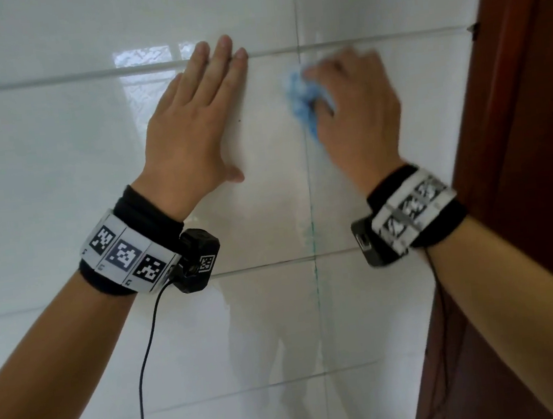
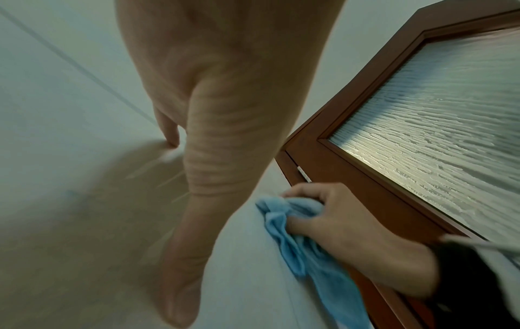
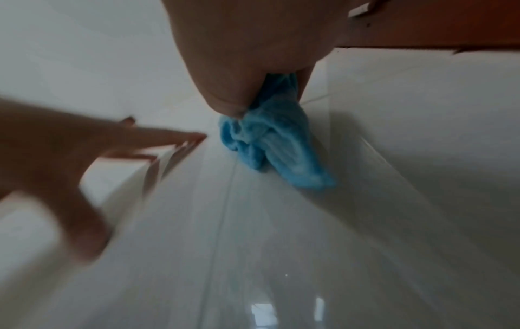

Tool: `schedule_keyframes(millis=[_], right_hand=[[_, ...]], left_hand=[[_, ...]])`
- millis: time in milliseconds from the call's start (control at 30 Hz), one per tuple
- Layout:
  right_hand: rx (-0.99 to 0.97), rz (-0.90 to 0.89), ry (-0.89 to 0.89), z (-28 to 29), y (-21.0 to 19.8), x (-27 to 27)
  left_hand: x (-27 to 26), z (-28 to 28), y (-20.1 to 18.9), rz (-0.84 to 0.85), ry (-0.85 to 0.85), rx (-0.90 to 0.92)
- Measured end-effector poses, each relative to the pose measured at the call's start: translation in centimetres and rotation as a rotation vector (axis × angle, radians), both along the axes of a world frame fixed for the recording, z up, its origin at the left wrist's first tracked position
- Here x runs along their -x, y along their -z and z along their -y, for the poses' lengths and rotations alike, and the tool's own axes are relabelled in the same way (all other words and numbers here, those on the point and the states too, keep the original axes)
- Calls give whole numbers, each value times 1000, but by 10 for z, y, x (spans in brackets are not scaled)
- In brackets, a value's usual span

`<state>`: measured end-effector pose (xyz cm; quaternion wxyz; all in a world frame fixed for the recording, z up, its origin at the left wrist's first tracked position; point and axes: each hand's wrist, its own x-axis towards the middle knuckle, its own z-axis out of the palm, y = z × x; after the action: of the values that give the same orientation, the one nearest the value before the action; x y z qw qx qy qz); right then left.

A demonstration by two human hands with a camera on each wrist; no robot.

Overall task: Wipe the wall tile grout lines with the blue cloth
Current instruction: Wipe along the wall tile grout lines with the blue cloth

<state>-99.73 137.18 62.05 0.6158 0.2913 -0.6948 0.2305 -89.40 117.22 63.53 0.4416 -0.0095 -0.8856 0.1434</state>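
My right hand (image 1: 352, 97) grips a bunched blue cloth (image 1: 302, 101) and presses it on the white tiled wall, over the vertical grout line (image 1: 311, 205) just below its crossing with a horizontal grout line (image 1: 80, 75). The hand is blurred. In the left wrist view the cloth (image 2: 303, 244) hangs down from the right hand (image 2: 346, 227). The right wrist view shows the cloth (image 3: 270, 142) under my thumb. My left hand (image 1: 196, 122) lies flat on the tile to the left, fingers straight, fingertips at the horizontal line.
A dark red-brown wooden door frame (image 1: 519, 147) runs down the right side, close to my right arm. Its door has a frosted glass pane (image 2: 436, 133). A greenish stain marks the vertical grout line (image 1: 312, 236) lower down. A black cable (image 1: 147, 361) hangs from my left wrist.
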Motion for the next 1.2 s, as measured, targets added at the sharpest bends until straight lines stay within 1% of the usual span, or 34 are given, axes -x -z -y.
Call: schedule_keyframes(millis=[67, 100, 167, 267, 433, 500, 600, 700, 767, 833, 900, 933, 967, 1033, 1133, 1200], right_hand=[[56, 22, 6, 4, -24, 2], [85, 17, 0, 6, -25, 2], [136, 3, -24, 9, -13, 2], [138, -15, -41, 17, 27, 1], [-51, -74, -113, 17, 122, -2], [-91, -71, -115, 13, 144, 0], [-167, -100, -121, 5, 140, 2], [-249, -57, -97, -2, 120, 0], [-187, 0, -92, -2, 92, -4], [-71, 46, -79, 5, 52, -7], [21, 41, -69, 12, 19, -6], [59, 27, -78, 16, 11, -4], [91, 12, -91, 19, 10, -1], [143, -20, -121, 25, 23, 3], [192, -65, -158, 31, 58, 7], [166, -96, -150, 32, 91, 6]], left_hand=[[1, -1, 1, -3, -3, 2], [1, -1, 2, -6, -2, 3], [2, -1, 3, -10, -2, -2], [3, 0, 3, -10, -5, -5], [1, -2, 3, -9, 3, -12], [0, -2, 3, -5, -2, -17], [-1, -3, 2, -7, -2, -11], [0, -4, 3, -6, -5, -5], [2, -4, 4, -12, -11, -6], [2, -5, 5, -15, -19, -10], [3, -4, 5, -10, -24, -12], [4, -3, 6, -11, -23, -10], [4, -2, 6, -14, -22, -8], [4, -1, 6, -12, -24, -4], [3, -1, 6, -11, -31, -3], [2, -3, 7, -3, -28, -4]])
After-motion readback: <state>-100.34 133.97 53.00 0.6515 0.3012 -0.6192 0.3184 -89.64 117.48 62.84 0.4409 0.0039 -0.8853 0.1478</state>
